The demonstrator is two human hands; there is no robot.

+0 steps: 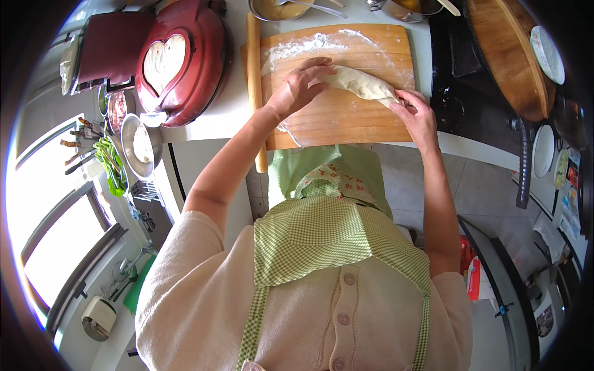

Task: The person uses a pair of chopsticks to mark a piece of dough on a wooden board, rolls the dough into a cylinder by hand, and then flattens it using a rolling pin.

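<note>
A thick roll of pale dough lies slantwise over a wooden board, its right end nearer to me. My left hand holds the far left end, fingers over the top and thumb on the near side. At the other end, my right hand pinches the tapered tip between thumb and fingers. White flour is strewn along the board's back part, with thinner traces at its edges. A wooden rolling pin rests along the board's left side, its near end jutting past the counter edge.
Left of the board sits a red electric griddle with a heart-shaped window. Behind the board are a metal bowl of batter and a pot. A black cooktop and a wooden lid are on the right. Leafy greens lie far left.
</note>
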